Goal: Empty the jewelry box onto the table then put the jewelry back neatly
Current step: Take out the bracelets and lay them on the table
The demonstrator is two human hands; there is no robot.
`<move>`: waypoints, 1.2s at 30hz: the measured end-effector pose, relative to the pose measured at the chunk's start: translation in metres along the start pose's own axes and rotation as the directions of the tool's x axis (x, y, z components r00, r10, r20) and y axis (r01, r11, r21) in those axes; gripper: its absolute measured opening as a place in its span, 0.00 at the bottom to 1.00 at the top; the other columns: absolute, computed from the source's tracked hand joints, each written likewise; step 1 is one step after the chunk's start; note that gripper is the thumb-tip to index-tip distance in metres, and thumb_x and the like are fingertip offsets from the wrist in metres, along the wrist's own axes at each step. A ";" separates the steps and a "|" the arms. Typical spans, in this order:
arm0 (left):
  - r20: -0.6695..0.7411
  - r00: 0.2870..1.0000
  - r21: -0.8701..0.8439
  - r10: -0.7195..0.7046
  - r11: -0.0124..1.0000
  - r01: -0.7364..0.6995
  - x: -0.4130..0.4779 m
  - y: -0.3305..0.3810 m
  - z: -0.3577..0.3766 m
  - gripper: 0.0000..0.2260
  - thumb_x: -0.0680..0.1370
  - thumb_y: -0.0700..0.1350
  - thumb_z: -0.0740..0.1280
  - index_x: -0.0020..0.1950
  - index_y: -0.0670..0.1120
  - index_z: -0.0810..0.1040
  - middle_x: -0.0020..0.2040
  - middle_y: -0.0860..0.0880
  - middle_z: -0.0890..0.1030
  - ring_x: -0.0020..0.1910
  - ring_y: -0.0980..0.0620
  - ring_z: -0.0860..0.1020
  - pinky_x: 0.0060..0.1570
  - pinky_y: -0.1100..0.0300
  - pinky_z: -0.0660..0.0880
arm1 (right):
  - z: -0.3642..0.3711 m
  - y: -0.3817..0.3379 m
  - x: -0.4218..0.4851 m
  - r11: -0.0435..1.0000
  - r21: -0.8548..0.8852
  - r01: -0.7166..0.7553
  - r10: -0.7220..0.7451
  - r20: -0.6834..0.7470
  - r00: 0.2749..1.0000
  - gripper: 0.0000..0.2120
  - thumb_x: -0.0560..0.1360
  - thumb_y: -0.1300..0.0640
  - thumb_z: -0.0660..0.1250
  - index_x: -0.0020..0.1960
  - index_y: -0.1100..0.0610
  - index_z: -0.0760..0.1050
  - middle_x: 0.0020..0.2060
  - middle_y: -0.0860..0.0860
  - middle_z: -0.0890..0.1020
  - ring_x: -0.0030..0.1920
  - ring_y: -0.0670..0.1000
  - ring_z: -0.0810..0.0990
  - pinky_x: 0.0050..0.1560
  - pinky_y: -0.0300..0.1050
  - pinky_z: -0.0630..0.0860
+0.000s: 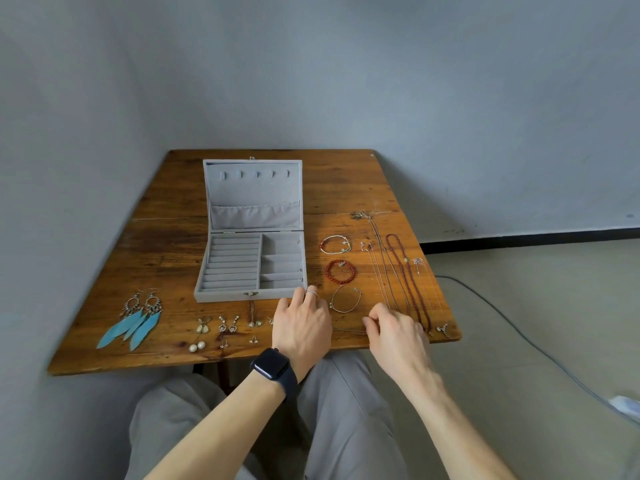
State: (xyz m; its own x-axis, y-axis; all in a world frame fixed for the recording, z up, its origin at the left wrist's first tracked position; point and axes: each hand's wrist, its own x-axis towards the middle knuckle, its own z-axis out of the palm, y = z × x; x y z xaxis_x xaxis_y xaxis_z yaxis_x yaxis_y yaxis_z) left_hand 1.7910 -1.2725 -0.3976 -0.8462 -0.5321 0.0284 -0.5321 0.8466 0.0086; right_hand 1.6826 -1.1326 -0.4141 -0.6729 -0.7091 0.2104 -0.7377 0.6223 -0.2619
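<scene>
A worn wooden table [346,188], orange-brown with dark grain and a seam across its boards, stands in a corner of pale grey-blue walls; a dark skirting line and a beige floor with a thin cable [519,334] lie to the right. The jewelry box [249,268], covered in soft grey velvet, sits open near the table's middle, lid upright, with ribbed ring rolls on the left and bare square compartments on the right.

Left of the box lie two blue feather earrings [136,323]. Along the near edge sit small earrings [227,325] and two round pearl studs [196,347]. To the right are a thin bangle [335,244], a red bead bracelet [340,271], a fine chain bracelet [345,299] and long necklaces [408,278] stretched out straight.

The left hand [301,327], with a black watch [273,370] on its wrist and a ring on one finger, rests by the box's front right corner, fingers loosely spread. The right hand [394,334] hovers at the table edge, fingertips drawn together, possibly pinching a thin chain, though blur hides it.
</scene>
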 end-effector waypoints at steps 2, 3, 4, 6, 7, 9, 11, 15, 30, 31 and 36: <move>-0.023 1.000 0.020 0.002 1.000 -0.001 0.000 -0.002 -0.001 0.13 0.82 0.49 0.59 0.62 0.47 0.76 0.72 0.45 0.70 0.65 0.45 0.69 0.57 0.52 0.68 | -0.001 0.000 -0.006 1.000 0.020 -0.018 0.019 -0.063 0.998 0.04 0.80 0.54 0.64 0.48 0.53 0.77 0.39 0.48 0.82 0.37 0.50 0.82 0.36 0.37 0.69; -0.035 0.999 0.031 0.002 1.000 -0.001 -0.001 -0.002 -0.001 0.12 0.82 0.49 0.59 0.62 0.47 0.76 0.71 0.45 0.71 0.64 0.45 0.70 0.56 0.52 0.68 | -0.001 -0.001 -0.010 0.999 0.038 -0.019 0.023 -0.099 0.995 0.03 0.79 0.56 0.65 0.48 0.53 0.78 0.39 0.49 0.81 0.37 0.51 0.81 0.36 0.38 0.70; -0.047 0.999 0.039 0.005 0.999 -0.003 -0.001 -0.003 -0.002 0.12 0.82 0.49 0.59 0.61 0.47 0.76 0.69 0.45 0.73 0.62 0.45 0.71 0.55 0.52 0.68 | 0.000 -0.001 -0.015 0.998 0.056 -0.010 0.016 -0.120 0.993 0.03 0.78 0.58 0.66 0.48 0.54 0.79 0.40 0.49 0.80 0.39 0.51 0.81 0.36 0.39 0.73; -0.068 0.998 0.049 0.017 0.999 -0.013 -0.003 -0.003 -0.002 0.12 0.82 0.48 0.58 0.60 0.47 0.76 0.65 0.45 0.76 0.60 0.45 0.72 0.52 0.52 0.69 | 0.005 -0.002 -0.025 0.996 0.078 0.030 -0.022 -0.110 0.994 0.07 0.76 0.60 0.69 0.53 0.56 0.82 0.44 0.51 0.80 0.43 0.52 0.79 0.38 0.44 0.78; -0.077 0.997 0.050 0.023 0.999 -0.019 -0.004 -0.004 -0.002 0.11 0.82 0.48 0.58 0.59 0.47 0.76 0.64 0.46 0.76 0.59 0.45 0.73 0.52 0.52 0.69 | 0.008 -0.002 -0.030 0.996 0.079 0.052 -0.044 -0.093 0.995 0.09 0.75 0.61 0.70 0.55 0.56 0.82 0.46 0.51 0.80 0.44 0.52 0.79 0.39 0.45 0.79; -0.087 0.996 0.043 0.029 0.999 -0.026 -0.007 -0.007 0.000 0.11 0.82 0.49 0.58 0.59 0.48 0.76 0.62 0.46 0.77 0.58 0.45 0.73 0.52 0.53 0.69 | 0.014 -0.002 -0.038 0.995 0.066 0.069 -0.065 -0.058 0.996 0.13 0.74 0.61 0.71 0.58 0.56 0.82 0.51 0.50 0.80 0.48 0.52 0.78 0.41 0.44 0.79; -0.098 0.995 0.035 0.026 0.999 -0.023 -0.009 -0.010 0.001 0.11 0.82 0.49 0.58 0.60 0.48 0.75 0.62 0.47 0.78 0.58 0.46 0.74 0.53 0.53 0.69 | 0.017 -0.001 -0.043 0.996 0.065 0.063 -0.061 -0.044 0.997 0.15 0.74 0.61 0.71 0.60 0.55 0.82 0.54 0.50 0.80 0.51 0.52 0.78 0.43 0.43 0.79; -0.135 0.986 0.003 0.095 0.995 -0.095 -0.011 -0.016 0.003 0.12 0.82 0.48 0.59 0.63 0.49 0.74 0.64 0.47 0.77 0.60 0.46 0.73 0.56 0.53 0.70 | 0.019 0.000 -0.047 0.995 0.085 0.057 -0.052 -0.058 0.997 0.16 0.75 0.60 0.70 0.62 0.57 0.81 0.56 0.50 0.81 0.53 0.52 0.79 0.48 0.44 0.80; -0.141 0.958 0.000 0.249 0.968 -0.252 -0.031 -0.037 0.000 0.20 0.82 0.51 0.60 0.73 0.50 0.73 0.69 0.47 0.76 0.67 0.46 0.73 0.68 0.50 0.67 | 0.001 -0.009 -0.045 0.986 0.144 0.085 -0.069 -0.114 0.991 0.15 0.74 0.63 0.71 0.61 0.57 0.82 0.56 0.50 0.83 0.54 0.54 0.81 0.53 0.47 0.79; -0.158 0.962 -0.011 0.222 0.974 -0.227 -0.033 -0.042 -0.002 0.20 0.82 0.50 0.60 0.73 0.50 0.73 0.69 0.47 0.77 0.67 0.46 0.73 0.68 0.51 0.68 | -0.002 -0.013 -0.041 0.983 0.144 0.117 -0.099 -0.127 0.987 0.15 0.74 0.63 0.71 0.60 0.57 0.82 0.56 0.50 0.83 0.54 0.53 0.80 0.54 0.47 0.78; -0.223 0.973 -0.096 0.067 0.991 -0.090 -0.050 -0.081 -0.012 0.20 0.82 0.51 0.58 0.74 0.51 0.71 0.70 0.49 0.76 0.71 0.48 0.70 0.72 0.50 0.65 | -0.007 -0.053 -0.015 0.952 0.202 0.230 -0.220 -0.073 0.973 0.14 0.79 0.57 0.67 0.63 0.53 0.81 0.60 0.46 0.81 0.61 0.46 0.75 0.60 0.37 0.70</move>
State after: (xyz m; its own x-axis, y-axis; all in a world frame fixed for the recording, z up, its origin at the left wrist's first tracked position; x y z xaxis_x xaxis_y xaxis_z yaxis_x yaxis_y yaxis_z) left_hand 1.8773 -1.3144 -0.3873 -0.8522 -0.4593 0.2506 -0.4487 0.8879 0.1014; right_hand 1.7312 -1.1528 -0.3969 -0.4966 -0.8022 0.3314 -0.8460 0.3620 -0.3913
